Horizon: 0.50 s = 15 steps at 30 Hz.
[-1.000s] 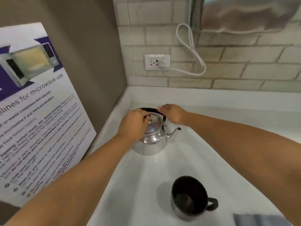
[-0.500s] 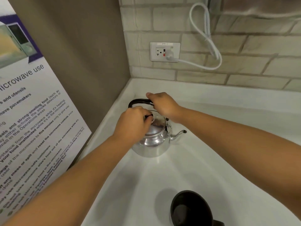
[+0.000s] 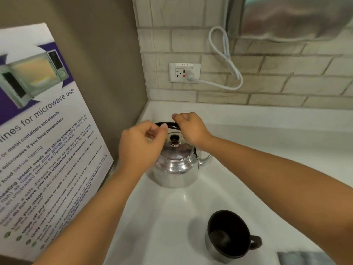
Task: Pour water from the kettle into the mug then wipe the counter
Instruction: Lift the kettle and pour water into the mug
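Observation:
A shiny metal kettle (image 3: 174, 165) with a black lid knob stands on the white counter (image 3: 172, 217) in the corner, spout pointing right. My right hand (image 3: 191, 129) is closed over the kettle's black handle, which arches above the lid. My left hand (image 3: 141, 144) hovers just left of the lid knob, fingers loosely curled, holding nothing. A black mug (image 3: 229, 235) stands upright and empty at the lower right, its handle pointing right. A grey-blue cloth (image 3: 301, 258) shows at the bottom right edge.
A microwave-use poster (image 3: 44, 150) leans on the brown side wall at the left. A socket (image 3: 184, 73) with a white cable (image 3: 225, 60) plugged in sits on the brick back wall. A metal appliance (image 3: 298, 18) hangs at top right.
My left hand has let go of the lid knob and drawn slightly left, leaving the knob in view. My right hand stays on the handle. The view has shifted down, showing mug and cloth.

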Each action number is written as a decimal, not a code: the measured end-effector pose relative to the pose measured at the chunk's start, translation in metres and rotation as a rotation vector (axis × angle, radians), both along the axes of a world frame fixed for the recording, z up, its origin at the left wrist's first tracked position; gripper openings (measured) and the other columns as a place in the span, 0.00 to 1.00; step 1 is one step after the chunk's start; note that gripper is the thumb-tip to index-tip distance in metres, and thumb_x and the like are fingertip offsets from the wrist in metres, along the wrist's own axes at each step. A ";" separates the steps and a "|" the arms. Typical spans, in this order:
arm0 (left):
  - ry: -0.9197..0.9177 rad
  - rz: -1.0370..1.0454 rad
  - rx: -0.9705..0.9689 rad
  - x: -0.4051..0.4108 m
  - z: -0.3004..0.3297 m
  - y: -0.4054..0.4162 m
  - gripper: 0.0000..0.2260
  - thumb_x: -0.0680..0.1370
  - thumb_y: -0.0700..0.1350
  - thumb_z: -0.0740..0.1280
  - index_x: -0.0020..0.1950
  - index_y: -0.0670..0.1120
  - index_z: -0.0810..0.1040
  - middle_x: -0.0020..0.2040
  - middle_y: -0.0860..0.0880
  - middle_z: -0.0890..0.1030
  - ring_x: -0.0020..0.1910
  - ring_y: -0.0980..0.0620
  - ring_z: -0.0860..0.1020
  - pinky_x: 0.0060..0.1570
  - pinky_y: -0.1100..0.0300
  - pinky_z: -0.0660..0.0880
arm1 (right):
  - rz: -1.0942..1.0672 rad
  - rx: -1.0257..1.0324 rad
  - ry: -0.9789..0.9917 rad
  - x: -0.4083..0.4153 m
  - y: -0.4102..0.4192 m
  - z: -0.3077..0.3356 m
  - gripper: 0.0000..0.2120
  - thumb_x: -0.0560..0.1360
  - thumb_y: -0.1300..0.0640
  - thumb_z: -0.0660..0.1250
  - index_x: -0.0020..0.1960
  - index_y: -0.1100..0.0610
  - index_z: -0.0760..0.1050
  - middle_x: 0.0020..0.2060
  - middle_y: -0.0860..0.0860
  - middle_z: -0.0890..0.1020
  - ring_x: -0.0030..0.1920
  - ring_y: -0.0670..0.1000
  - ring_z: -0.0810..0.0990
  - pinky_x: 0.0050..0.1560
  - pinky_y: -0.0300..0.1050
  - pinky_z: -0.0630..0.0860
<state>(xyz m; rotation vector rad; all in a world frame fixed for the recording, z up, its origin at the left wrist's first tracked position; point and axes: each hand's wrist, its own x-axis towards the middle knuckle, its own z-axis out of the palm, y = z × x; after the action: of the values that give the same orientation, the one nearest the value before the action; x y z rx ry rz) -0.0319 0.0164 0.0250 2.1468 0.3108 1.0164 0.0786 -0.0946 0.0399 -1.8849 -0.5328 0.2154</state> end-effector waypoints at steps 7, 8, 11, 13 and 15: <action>-0.032 0.012 -0.454 0.005 0.025 -0.006 0.20 0.79 0.60 0.62 0.38 0.44 0.76 0.35 0.52 0.77 0.34 0.57 0.73 0.36 0.60 0.68 | 0.005 0.081 -0.059 -0.034 -0.009 0.042 0.22 0.77 0.51 0.61 0.27 0.53 0.60 0.17 0.43 0.62 0.20 0.42 0.62 0.27 0.38 0.61; -0.018 -0.006 -0.518 0.003 0.028 -0.008 0.22 0.78 0.62 0.61 0.34 0.46 0.76 0.32 0.53 0.77 0.32 0.58 0.73 0.35 0.60 0.68 | 0.008 0.095 -0.060 -0.041 -0.011 0.048 0.21 0.77 0.50 0.61 0.28 0.55 0.62 0.18 0.43 0.63 0.19 0.42 0.62 0.28 0.39 0.61; -0.036 -0.054 -0.720 -0.011 0.041 -0.013 0.21 0.72 0.62 0.65 0.24 0.51 0.68 0.25 0.54 0.70 0.26 0.55 0.68 0.28 0.61 0.66 | 0.014 0.124 -0.072 -0.062 -0.015 0.059 0.19 0.78 0.50 0.60 0.30 0.56 0.66 0.22 0.47 0.65 0.20 0.42 0.64 0.31 0.40 0.61; -0.051 -0.074 -0.784 -0.021 0.047 -0.015 0.20 0.70 0.57 0.67 0.22 0.52 0.65 0.23 0.55 0.66 0.24 0.56 0.64 0.23 0.64 0.62 | 0.016 0.135 -0.098 -0.077 -0.022 0.061 0.20 0.78 0.49 0.59 0.30 0.56 0.67 0.23 0.47 0.66 0.22 0.43 0.65 0.32 0.40 0.62; -0.044 -0.078 -0.793 -0.031 0.048 -0.016 0.17 0.68 0.54 0.67 0.24 0.52 0.63 0.22 0.54 0.64 0.23 0.56 0.62 0.20 0.65 0.58 | 0.041 0.110 -0.145 -0.090 -0.032 0.061 0.20 0.79 0.49 0.58 0.30 0.56 0.70 0.24 0.47 0.68 0.24 0.44 0.66 0.33 0.40 0.64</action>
<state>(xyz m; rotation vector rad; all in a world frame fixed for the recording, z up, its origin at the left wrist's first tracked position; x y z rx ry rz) -0.0624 0.0003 0.0729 1.4044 0.5044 0.7233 -0.0113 -0.1268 0.1014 -1.7918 -0.6691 0.0751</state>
